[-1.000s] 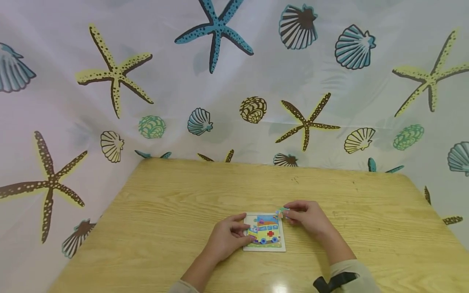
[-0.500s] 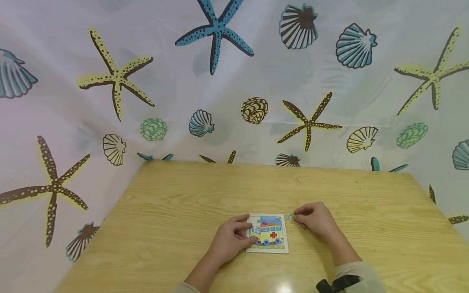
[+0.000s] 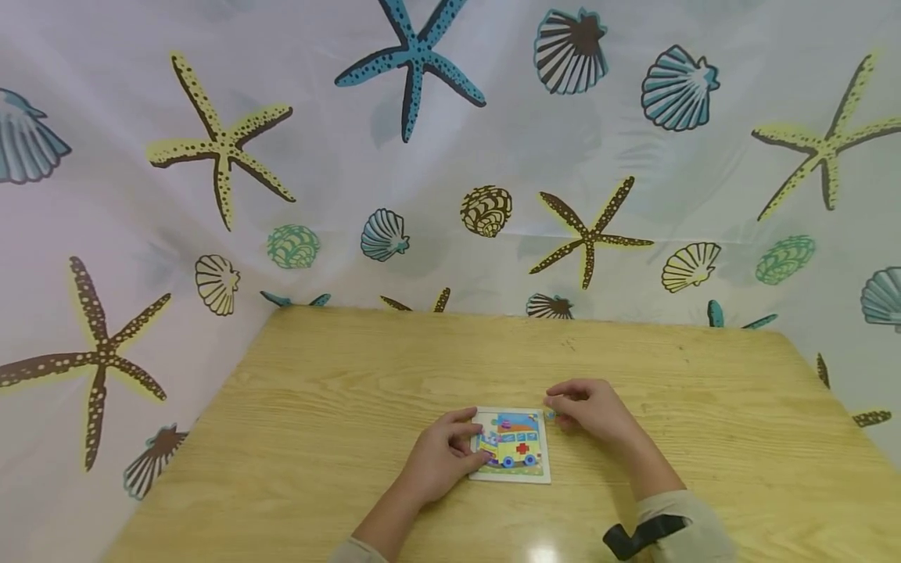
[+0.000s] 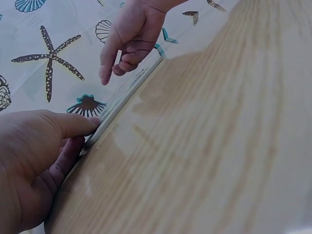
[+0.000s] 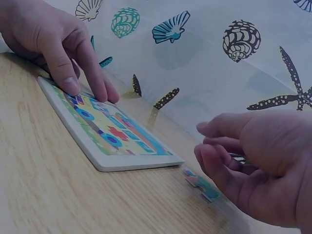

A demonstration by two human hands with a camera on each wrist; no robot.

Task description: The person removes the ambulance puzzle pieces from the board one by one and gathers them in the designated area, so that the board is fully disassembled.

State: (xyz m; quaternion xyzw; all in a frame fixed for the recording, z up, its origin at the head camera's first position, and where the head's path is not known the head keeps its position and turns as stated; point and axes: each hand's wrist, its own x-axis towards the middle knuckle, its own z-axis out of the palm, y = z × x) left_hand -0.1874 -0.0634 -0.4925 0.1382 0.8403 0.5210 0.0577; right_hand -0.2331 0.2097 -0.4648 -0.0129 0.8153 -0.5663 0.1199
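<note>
A small square jigsaw puzzle [image 3: 510, 480] in a white frame lies on the table, picturing a yellow ambulance with a red cross. Its upper left part is a pale patch. My left hand [image 3: 439, 457] grips the frame's left side, thumb over the picture and fingers along the edge. Beside the frame's upper right corner lies a loose puzzle piece [image 5: 202, 187], blue and green, flat on the wood. My right hand [image 3: 587, 408] hovers just by that piece, fingers loosely bent; in the right wrist view nothing shows between the fingertips.
The wooden table [image 3: 352, 375] reaches back to a white cloth [image 3: 450, 172] printed with starfish and shells, which encloses the back and both sides. A black strap [image 3: 644, 536] sits around the right sleeve.
My right hand has carried the puzzle piece off the frame's upper right corner, set it on the table to the right and let go. The left hand has kept its grip.
</note>
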